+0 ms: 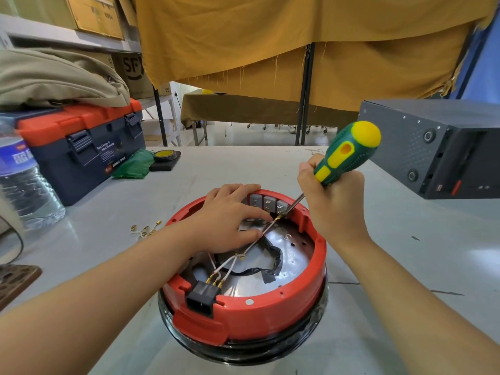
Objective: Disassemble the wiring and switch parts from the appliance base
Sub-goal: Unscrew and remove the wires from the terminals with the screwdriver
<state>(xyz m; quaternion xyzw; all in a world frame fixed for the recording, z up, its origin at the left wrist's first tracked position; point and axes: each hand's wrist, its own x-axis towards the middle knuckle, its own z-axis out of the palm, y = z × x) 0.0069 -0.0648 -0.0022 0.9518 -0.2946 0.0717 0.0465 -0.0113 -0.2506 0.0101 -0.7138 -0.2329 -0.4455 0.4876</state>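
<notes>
The scene is bright and evenly lit, with daylight coming from the open floor area at 12 o'clock and only soft shadows on the table (243,169). There is glare on the metal plate (295,255). Straight lines bend near the edges, and the bottle (24,180) at 9 o'clock looks slightly blurred.

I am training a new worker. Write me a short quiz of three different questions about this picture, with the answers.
1. True or false: the right hand holds the screwdriver by its green and yellow handle.
2. Where is the screwdriver tip? A) at the black power socket B) at the brass terminal by the grey switch blocks C) on the toolbox
3. Fill in: the left hand pinches a ____ wire inside the red appliance base.

Key: 1 true; 2 B; 3 white.
</notes>
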